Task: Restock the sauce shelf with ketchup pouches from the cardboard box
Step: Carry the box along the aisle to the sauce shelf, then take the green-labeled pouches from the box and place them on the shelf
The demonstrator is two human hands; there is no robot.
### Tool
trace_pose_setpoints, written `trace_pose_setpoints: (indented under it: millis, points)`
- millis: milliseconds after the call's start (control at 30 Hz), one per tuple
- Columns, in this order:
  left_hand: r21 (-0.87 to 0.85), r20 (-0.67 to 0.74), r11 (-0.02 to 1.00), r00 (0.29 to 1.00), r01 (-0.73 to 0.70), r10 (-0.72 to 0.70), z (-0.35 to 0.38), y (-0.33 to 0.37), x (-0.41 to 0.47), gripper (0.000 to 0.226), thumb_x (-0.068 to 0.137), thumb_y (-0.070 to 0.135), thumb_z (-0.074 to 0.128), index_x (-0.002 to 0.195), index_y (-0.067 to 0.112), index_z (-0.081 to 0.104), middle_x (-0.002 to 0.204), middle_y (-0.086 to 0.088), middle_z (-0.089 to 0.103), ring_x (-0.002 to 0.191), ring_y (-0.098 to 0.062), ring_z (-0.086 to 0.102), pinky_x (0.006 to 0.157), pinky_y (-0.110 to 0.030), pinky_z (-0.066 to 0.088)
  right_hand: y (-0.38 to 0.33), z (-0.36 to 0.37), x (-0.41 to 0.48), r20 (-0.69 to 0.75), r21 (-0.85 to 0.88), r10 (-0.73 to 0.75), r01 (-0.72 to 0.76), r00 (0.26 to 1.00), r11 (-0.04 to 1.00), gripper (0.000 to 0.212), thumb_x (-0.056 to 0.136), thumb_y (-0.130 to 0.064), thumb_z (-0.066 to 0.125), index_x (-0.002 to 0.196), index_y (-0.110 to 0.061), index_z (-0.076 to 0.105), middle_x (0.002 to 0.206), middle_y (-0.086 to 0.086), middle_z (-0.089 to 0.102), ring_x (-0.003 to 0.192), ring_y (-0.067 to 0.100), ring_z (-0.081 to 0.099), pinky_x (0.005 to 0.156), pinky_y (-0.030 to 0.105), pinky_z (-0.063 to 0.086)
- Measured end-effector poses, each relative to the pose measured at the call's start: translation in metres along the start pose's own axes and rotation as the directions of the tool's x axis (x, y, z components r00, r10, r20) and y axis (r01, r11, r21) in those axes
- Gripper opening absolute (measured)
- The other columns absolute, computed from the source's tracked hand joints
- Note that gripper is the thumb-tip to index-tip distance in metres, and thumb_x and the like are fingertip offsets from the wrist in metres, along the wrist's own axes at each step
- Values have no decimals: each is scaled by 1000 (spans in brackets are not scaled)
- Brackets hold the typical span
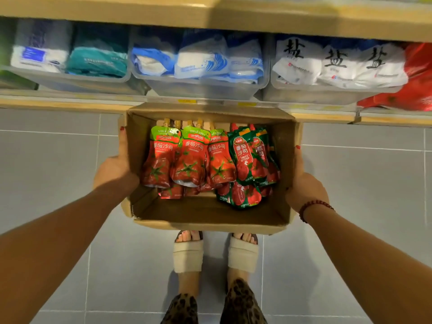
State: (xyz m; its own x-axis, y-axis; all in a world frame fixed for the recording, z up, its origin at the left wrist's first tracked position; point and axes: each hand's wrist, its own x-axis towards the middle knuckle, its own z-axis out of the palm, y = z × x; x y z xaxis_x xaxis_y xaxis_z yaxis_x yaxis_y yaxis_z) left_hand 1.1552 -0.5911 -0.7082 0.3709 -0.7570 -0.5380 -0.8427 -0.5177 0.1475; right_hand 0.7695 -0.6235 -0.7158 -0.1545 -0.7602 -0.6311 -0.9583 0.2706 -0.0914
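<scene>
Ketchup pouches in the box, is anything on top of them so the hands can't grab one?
No. The cardboard box is open on top and nothing covers the ketchup pouches. But the left hand and right hand both press its sides, carrying it.

Salt bags (336, 64) in clear bins (203, 90)

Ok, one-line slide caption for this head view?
Left hand and right hand carry the open cardboard box of ketchup pouches before shelved salt bags.
</scene>
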Motion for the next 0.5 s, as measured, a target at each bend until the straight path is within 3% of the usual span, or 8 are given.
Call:
trace_pose_setpoints:
  millis: [100, 200, 267, 367, 433, 500]
  points:
    - [-72, -26, 996, 998, 53, -55, -22, 29, -7, 86, 75, 13, 64, 146, 25, 17, 82, -15, 58, 71, -35, 56, 62, -37, 45, -8, -23, -19, -129, 88, -83, 95, 988, 992, 69, 86, -12, 54, 140, -31, 15, 93, 9, 59, 66, 20, 51, 56, 30, 43]
    - [-155, -125, 974, 981, -165, 146, -25, 64, -25, 52, 80, 16, 67, 125, 4, 45, 87, -17, 63, 82, -43, 61, 63, -34, 40, -25, -39, -30, -139, 194, -143, 169, 980, 966, 53, 90, -18, 50, 136, -31, 28, 118, 6, 60, 90, 25, 59, 71, 33, 49]
    - [-236, -66, 941, 970, -243, 234, -19, 82, -31, 52, 78, 12, 69, 125, 4, 49, 99, -20, 66, 93, -40, 61, 72, -34, 46, -34, -43, -30, -121, 240, -175, 200, 977, 950, 51, 88, -21, 52, 135, -30, 33, 127, 3, 56, 104, 25, 57, 81, 37, 50]
    - [-426, 100, 881, 958, -203, 269, 3, 104, -28, 65, 73, 7, 72, 133, 14, 47, 108, -9, 65, 98, -24, 63, 82, -31, 51, -31, -41, -16, -290, 142, -216, 266, 932, 953, 66, 79, -26, 65, 136, -30, 33, 142, 5, 39, 121, 29, 45, 91, 43, 47]
    - [-478, 171, 855, 934, -201, 315, 28, 117, -19, 70, 73, 8, 74, 135, 20, 44, 110, 2, 60, 94, -12, 59, 75, -24, 49, -19, -36, 1, -358, 121, -159, 215, 920, 969, 89, 71, -27, 74, 141, -34, 20, 151, 8, 23, 131, 34, 32, 97, 48, 42]
    - [-468, 206, 847, 900, -254, 383, 56, 130, -7, 76, 71, 12, 77, 137, 23, 41, 117, 5, 58, 93, -6, 56, 75, -15, 45, -3, -27, 18, -318, 186, -95, 160, 943, 969, 111, 67, -29, 79, 144, -44, 0, 156, 2, 3, 138, 34, 22, 101, 51, 38]
